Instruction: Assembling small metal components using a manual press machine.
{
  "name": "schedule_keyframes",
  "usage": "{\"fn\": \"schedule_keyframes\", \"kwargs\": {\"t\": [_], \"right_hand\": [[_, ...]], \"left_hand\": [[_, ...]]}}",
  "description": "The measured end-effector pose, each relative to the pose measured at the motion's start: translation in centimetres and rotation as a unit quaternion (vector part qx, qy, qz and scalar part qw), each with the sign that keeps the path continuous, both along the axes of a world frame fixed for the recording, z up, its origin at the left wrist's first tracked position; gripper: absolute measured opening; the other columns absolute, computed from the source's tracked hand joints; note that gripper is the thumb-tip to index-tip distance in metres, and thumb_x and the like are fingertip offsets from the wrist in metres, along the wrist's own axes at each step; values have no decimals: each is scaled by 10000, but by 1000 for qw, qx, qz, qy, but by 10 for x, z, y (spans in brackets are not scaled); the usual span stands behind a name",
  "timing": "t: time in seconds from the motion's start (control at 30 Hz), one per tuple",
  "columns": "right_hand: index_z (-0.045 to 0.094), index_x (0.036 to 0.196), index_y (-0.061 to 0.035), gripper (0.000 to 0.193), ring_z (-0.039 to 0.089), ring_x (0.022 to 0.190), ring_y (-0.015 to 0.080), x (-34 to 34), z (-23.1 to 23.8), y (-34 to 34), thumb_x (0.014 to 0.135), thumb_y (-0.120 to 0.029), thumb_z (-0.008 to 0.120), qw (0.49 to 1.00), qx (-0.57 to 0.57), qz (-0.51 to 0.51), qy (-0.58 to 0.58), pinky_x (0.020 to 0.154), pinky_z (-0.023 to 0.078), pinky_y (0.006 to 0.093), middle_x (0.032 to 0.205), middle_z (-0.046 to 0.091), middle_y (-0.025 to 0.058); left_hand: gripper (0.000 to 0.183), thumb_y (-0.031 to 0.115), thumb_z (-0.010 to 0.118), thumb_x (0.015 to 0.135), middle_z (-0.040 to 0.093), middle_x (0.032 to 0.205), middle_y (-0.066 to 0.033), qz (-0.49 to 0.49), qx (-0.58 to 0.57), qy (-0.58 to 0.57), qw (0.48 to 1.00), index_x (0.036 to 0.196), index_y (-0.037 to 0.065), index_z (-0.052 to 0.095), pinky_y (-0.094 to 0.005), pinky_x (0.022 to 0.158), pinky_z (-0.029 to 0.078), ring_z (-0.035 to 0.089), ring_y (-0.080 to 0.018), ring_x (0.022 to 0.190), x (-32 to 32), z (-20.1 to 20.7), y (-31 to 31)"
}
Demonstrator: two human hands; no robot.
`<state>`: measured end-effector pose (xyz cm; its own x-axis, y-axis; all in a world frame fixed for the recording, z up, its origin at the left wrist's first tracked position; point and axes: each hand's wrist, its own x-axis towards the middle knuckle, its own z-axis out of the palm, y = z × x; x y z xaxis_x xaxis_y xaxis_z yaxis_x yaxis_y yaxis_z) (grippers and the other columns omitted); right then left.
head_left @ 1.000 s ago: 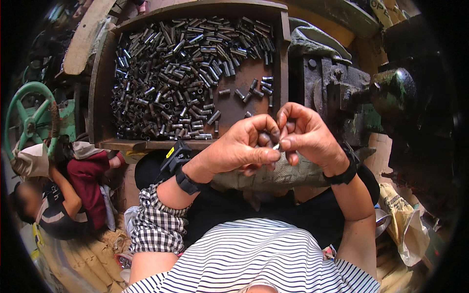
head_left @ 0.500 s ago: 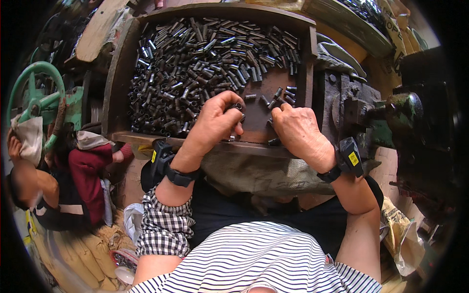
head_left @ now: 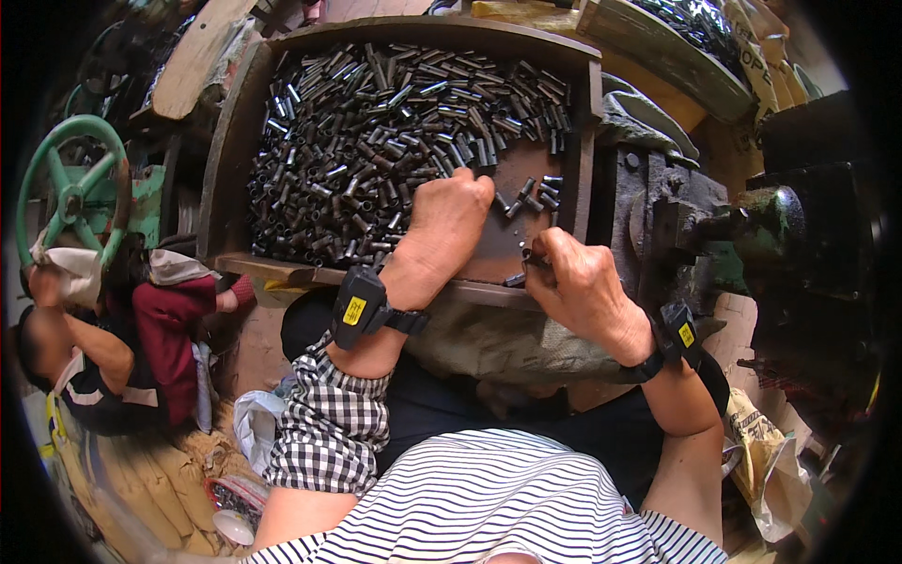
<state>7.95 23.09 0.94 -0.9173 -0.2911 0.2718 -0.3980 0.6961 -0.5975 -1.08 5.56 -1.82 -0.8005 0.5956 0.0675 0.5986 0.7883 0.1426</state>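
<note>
Your left hand (head_left: 453, 221) covers the right edge of the tube pile (head_left: 324, 179) inside the tray (head_left: 584, 160); its fingertips are hidden, so its grip cannot be told. Your right hand (head_left: 584, 287) is at the front right corner, fingers drawn narrow; any hold cannot be confirmed. Bare floor separates both hands. Loose tubes (head_left: 519, 202) lie beyond. A dark machine (head_left: 644, 193) blocks the right side.

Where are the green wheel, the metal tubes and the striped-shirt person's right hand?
Green handwheel (head_left: 70, 201): head view, on its hub.
Metal tubes (head_left: 371, 146): head view, the pile's middle.
Right hand (head_left: 590, 289): head view, its back.
</note>
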Motion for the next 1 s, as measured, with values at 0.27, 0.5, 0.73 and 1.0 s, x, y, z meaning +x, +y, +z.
{"fn": "schedule_keyframes", "kwargs": {"t": [0.27,0.5,0.73,1.0], "right_hand": [[552,896,5,151,603,567,166,5,3,27,801,-54,654,958,-214,-100,-161,497,462,262,686,596,99],[590,955,0,114,593,667,45,3,-3,32,864,-67,608,802,-492,-115,-318,526,438,164,789,605,3],[593,950,14,119,613,676,65,3,-4,31,874,-78,601,784,-524,-109,-314,528,446,165,808,625,28],[597,947,9,117,623,673,74,3,-8,33,878,-85,597,772,-535,-106,-326,544,466,171,782,629,35]], "left_hand": [[68,60,559,813,594,758,-161,-1,88,-51,995,854,26,517,-398,574,498,610,-331,666,10,9,-1],[122,127,547,912,573,698,-42,51,389,-486,781,929,7,540,-242,509,460,561,-118,551,29,28,10],[148,119,590,886,588,748,17,91,453,-586,666,992,17,600,-155,474,414,531,-32,559,29,21,7],[145,91,588,876,584,752,7,112,559,-621,538,1009,32,584,-154,465,417,515,-32,539,31,20,10]]}}
